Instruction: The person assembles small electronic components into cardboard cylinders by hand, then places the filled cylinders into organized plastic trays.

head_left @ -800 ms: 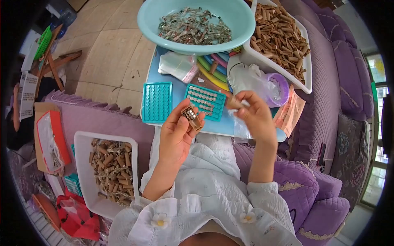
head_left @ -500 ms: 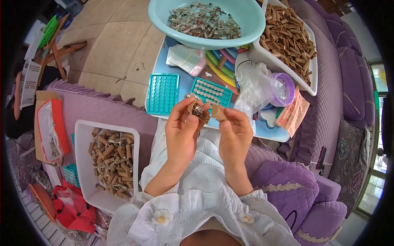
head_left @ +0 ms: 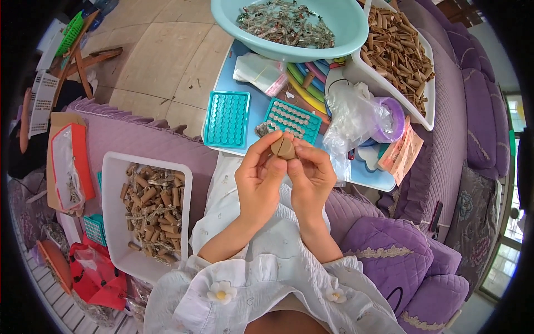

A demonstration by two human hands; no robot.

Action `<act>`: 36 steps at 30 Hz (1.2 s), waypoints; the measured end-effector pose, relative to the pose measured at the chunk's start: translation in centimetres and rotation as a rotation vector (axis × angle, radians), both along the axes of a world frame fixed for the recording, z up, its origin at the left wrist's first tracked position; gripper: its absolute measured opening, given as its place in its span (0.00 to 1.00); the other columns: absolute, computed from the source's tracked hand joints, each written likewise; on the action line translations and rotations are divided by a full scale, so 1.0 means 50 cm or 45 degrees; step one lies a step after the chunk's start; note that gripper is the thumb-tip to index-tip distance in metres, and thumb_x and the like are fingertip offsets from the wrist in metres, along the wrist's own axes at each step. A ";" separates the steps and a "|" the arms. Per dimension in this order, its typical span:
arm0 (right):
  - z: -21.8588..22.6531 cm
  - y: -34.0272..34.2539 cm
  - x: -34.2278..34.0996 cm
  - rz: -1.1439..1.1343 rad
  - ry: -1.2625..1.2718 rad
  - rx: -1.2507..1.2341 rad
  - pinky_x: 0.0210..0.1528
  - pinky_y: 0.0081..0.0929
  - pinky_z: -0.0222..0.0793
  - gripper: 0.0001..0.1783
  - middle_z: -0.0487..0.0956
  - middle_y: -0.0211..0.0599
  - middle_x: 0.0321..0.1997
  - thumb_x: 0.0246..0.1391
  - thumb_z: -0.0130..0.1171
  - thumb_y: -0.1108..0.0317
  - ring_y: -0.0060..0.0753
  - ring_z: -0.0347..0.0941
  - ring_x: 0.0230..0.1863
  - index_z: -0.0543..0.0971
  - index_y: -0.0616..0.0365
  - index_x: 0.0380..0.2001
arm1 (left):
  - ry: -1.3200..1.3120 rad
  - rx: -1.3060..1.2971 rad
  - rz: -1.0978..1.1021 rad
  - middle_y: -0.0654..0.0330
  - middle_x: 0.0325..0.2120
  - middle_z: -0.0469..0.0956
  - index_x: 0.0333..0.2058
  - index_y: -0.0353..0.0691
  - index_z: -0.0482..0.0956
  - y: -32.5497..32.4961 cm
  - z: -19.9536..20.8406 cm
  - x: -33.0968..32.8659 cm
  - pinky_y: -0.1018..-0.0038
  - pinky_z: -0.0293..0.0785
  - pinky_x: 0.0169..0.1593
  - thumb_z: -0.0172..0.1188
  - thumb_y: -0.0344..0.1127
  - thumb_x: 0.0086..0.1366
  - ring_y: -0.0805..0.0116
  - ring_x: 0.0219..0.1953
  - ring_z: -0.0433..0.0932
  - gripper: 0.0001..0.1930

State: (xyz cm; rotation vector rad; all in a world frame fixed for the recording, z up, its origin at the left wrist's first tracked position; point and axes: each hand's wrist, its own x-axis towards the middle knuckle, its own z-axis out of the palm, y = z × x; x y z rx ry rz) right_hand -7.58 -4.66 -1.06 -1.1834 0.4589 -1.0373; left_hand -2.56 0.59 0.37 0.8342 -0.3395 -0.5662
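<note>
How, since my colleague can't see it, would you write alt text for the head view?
Left hand and right hand together hold a brown piece before a blue table bearing two teal trays, with a basin and white bins nearby.

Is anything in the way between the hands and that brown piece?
Nothing visible is: the left hand and right hand both grip the brown piece directly. The light-blue table lies beyond them, not between.

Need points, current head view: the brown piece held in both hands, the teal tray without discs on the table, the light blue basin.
Brown piece (head_left: 287, 149): head view, on its upper face.
Teal tray (head_left: 227, 118): head view, middle of its dimpled surface.
Light blue basin (head_left: 297, 54): head view, on its near wall.
</note>
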 end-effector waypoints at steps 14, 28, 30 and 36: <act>0.026 -0.006 -0.007 -0.191 0.618 -1.026 0.20 0.25 0.58 0.13 0.67 0.34 0.18 0.25 0.62 0.69 0.33 0.60 0.19 0.70 0.59 0.18 | -0.011 -0.105 -0.296 0.56 0.32 0.68 0.41 0.31 0.62 0.008 -0.013 0.004 0.76 0.62 0.46 0.42 0.45 0.61 0.70 0.38 0.67 0.20; 0.037 -0.128 -0.098 0.090 0.766 -0.898 0.27 0.20 0.63 0.11 0.73 0.33 0.24 0.34 0.57 0.78 0.25 0.69 0.25 0.75 0.59 0.27 | 0.407 -0.081 -0.231 0.65 0.26 0.66 0.41 0.39 0.61 0.011 -0.027 0.055 0.72 0.67 0.40 0.42 0.52 0.59 0.70 0.33 0.70 0.21; 0.053 -0.229 -0.141 -0.326 1.021 -0.803 0.26 0.18 0.63 0.06 0.75 0.34 0.25 0.40 0.53 0.77 0.23 0.68 0.22 0.75 0.59 0.27 | 0.451 0.135 0.057 0.66 0.25 0.65 0.40 0.42 0.61 0.013 -0.015 0.068 0.78 0.68 0.27 0.42 0.54 0.58 0.76 0.23 0.69 0.21; -0.036 -0.495 -0.187 -0.274 1.805 -1.060 0.33 0.34 0.66 0.09 0.75 0.44 0.28 0.39 0.51 0.71 0.43 0.72 0.31 0.75 0.58 0.29 | 0.391 -0.114 -0.405 0.68 0.19 0.60 0.41 0.43 0.61 0.038 -0.063 0.078 0.89 0.46 0.14 0.38 0.55 0.59 0.83 0.11 0.50 0.22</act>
